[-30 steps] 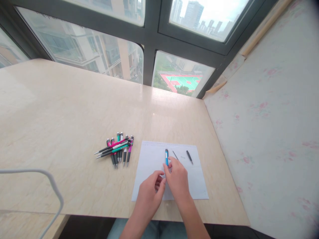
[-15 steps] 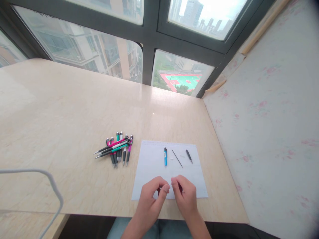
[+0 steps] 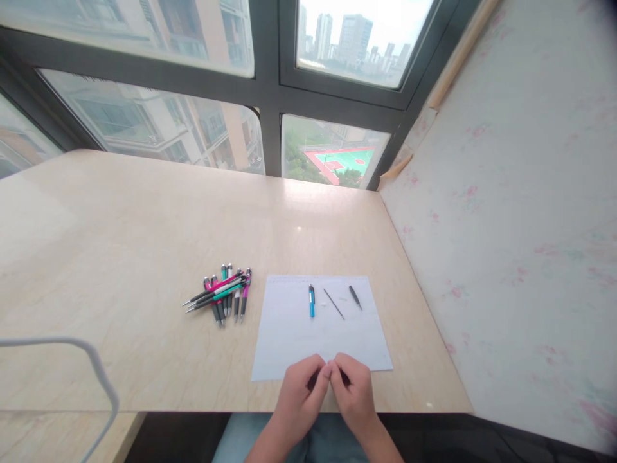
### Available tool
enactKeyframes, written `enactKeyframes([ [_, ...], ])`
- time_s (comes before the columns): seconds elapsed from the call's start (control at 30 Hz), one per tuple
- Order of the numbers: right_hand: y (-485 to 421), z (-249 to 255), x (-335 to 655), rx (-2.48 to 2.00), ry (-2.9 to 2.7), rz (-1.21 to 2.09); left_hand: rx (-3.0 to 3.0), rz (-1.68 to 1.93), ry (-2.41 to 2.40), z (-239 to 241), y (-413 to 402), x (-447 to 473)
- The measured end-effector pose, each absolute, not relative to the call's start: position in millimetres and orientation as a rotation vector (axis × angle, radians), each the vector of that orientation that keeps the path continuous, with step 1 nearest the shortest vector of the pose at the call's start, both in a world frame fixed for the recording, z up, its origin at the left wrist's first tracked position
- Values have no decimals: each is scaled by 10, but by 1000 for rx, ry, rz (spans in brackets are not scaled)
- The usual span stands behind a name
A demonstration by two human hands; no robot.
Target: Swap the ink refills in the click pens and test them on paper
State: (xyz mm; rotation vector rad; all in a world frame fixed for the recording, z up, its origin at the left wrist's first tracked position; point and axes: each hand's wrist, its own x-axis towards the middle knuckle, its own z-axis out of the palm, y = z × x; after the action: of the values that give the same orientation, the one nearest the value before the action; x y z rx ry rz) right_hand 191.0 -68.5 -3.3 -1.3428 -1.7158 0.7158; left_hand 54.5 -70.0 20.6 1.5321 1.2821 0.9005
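Observation:
My left hand [image 3: 301, 395] and my right hand [image 3: 354, 392] rest together at the near edge of a white sheet of paper [image 3: 289, 334], fingers curled and fingertips touching each other. What they pinch, if anything, is hidden. Farther up the sheet lie a blue pen barrel [image 3: 311, 301], a thin dark refill [image 3: 333, 303], a tiny pale part [image 3: 343, 299] and a short black pen tip piece [image 3: 355, 297]. A pile of several pink, green and black pens [image 3: 222, 294] sits left of the paper.
The beige marble-look table [image 3: 120, 244] runs to dark-framed windows [image 3: 270, 96] at the back. A floral-papered wall [image 3: 506, 212] borders the right side. A white wire frame [image 3: 99, 379] juts in at lower left.
My right hand let go of the blue barrel, which now lies on the paper. Both hands drew back to the sheet's near edge and closed together. The camera tilted up slightly.

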Motion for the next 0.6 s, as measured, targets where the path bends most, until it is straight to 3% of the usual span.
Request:
enactKeyframes([
  [0.2,-658,45,2027,-1340,-1624,821,1631,969,1299,297,-678,455],
  [0.6,-497,-145,2130,-1430,-1871,554,2177,727,1521,191,-552,456],
])
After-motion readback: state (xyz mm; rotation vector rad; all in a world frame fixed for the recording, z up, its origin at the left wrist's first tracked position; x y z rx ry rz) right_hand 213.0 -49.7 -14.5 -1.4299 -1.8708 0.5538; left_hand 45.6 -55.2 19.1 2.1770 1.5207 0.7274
